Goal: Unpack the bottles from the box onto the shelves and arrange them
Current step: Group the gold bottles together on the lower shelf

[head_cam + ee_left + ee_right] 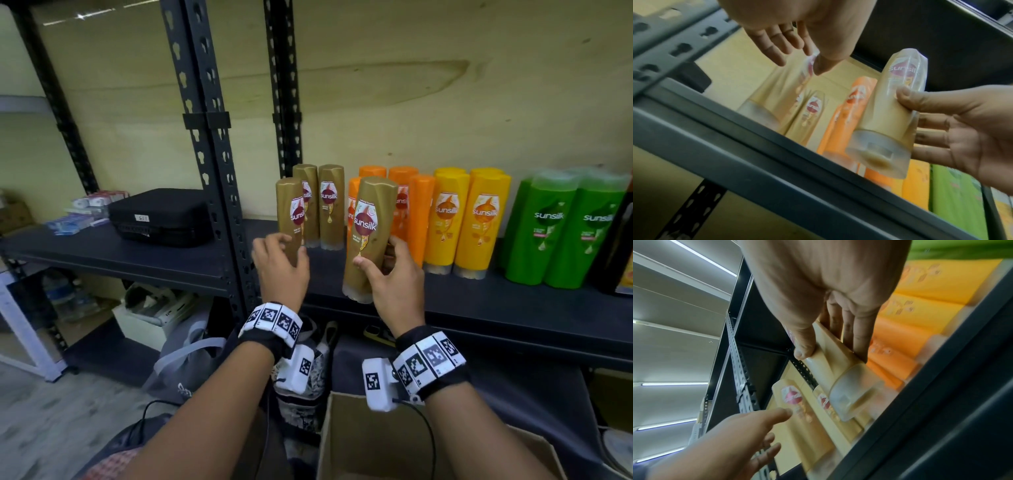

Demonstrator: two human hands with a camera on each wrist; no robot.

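My right hand (373,257) grips a gold Sunsilk bottle (370,233) cap down, its cap just over the front of the dark shelf (479,308); the thumb lies on the label side and the fingers behind (859,331). A second gold bottle (290,209) stands at the shelf's left end. My left hand (287,246) is around its lower part with fingers straight and spread (777,48), thumb close to it (781,413). Two more gold bottles (322,205) stand behind. The open cardboard box (342,438) is below my right wrist.
Orange bottles (421,219), yellow bottles (462,219) and green bottles (561,233) fill the shelf to the right. A black perforated post (219,171) stands left of the gold bottles. Beyond it lie a black case (161,219) and small packets (85,209). Bags (191,356) sit on the floor.
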